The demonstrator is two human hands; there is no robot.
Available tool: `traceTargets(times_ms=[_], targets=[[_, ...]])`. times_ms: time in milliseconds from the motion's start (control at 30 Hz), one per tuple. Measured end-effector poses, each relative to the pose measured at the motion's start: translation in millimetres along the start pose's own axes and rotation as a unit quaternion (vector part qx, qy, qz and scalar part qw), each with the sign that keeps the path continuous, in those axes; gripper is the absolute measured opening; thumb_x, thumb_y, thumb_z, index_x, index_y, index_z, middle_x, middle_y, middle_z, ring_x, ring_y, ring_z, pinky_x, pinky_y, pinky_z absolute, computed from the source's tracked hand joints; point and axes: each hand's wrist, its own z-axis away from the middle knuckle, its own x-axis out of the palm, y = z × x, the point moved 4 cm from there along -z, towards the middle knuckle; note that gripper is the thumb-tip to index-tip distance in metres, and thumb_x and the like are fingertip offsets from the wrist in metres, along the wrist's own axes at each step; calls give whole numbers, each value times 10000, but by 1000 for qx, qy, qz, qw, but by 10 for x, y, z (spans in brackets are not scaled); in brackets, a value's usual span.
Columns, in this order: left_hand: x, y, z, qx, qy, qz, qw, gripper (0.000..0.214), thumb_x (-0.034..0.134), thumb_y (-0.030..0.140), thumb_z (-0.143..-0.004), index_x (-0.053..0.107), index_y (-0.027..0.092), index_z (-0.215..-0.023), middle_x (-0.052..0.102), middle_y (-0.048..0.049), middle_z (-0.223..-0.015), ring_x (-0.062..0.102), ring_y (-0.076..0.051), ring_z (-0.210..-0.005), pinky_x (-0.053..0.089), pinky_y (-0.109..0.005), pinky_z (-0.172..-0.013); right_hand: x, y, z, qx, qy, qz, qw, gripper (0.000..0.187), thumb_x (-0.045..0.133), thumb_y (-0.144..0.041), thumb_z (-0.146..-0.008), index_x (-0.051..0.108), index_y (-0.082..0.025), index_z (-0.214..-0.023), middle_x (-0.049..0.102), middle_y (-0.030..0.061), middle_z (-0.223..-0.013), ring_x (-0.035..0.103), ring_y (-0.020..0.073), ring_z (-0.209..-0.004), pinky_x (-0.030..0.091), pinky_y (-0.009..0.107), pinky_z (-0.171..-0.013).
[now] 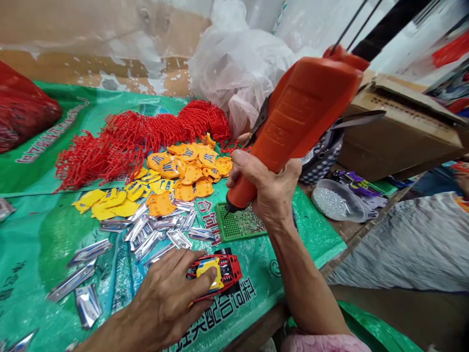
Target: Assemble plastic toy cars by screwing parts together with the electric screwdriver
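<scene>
My right hand (269, 188) is wrapped round the lower end of an orange electric screwdriver (293, 124), whose tip touches a green perforated screw tray (240, 225). My left hand (166, 298) lies on the green woven sheet (44, 234) and presses its fingers on a small toy car assembly (220, 274) made of a red frame with a yellow and silver part in it. The thumb rests on the yellow part.
Piles of red plastic frames (128, 142), orange and yellow shells (183, 171) and silver pieces (146, 232) lie beyond my hands. A clear bowl of screws (337, 200), a cardboard box (399, 127), a white plastic bag (238, 63) and a red bag (22, 107) stand around.
</scene>
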Motion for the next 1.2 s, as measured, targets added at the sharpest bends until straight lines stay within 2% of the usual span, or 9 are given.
traceTargets(times_ms=[200,467,700,900,1033,1200], targets=[[40,-36,36,15,-26,-3,1000,232,571,229,-917,592,194,-1145,635,-136,-1125,604,-254,-917,543,-388,-716,45,82,8,-2,4,6,1000,249,730,-412,-783,580,-233,-695,566,-40,-573,556,128,-469,505,294,-461],[39,-41,64,17,-45,3,999,292,596,212,-903,573,189,-1194,615,-152,-1163,595,-272,-946,553,-420,-723,27,163,-18,22,2,25,999,305,742,-502,-758,595,-235,-735,552,-41,-510,539,143,-454,486,306,-454],[2,-34,40,9,-55,13,998,271,567,199,-928,565,197,-1199,619,-132,-1139,589,-246,-928,546,-389,-730,39,153,4,-9,-1,44,999,394,725,-507,-777,522,-229,-587,512,-36,-505,488,115,-441,454,284,-445],[6,-46,36,14,-44,18,999,241,554,213,-950,567,191,-1189,610,-119,-1122,578,-230,-913,528,-352,-711,54,147,-37,-22,0,27,999,430,782,-501,-711,531,-206,-525,495,-29,-488,442,101,-421,391,268,-395],[13,-48,32,18,-49,16,999,237,558,211,-948,571,184,-1182,604,-125,-1130,572,-232,-918,519,-353,-716,48,149,-43,-36,5,11,999,389,792,-453,-715,550,-201,-544,507,-29,-508,454,99,-436,387,260,-398],[27,-44,42,26,-41,19,999,259,570,203,-939,569,172,-1196,595,-140,-1141,565,-246,-913,504,-375,-707,34,131,-47,-50,14,0,999,263,769,-405,-751,602,-209,-697,543,-51,-540,507,102,-440,439,245,-404]])
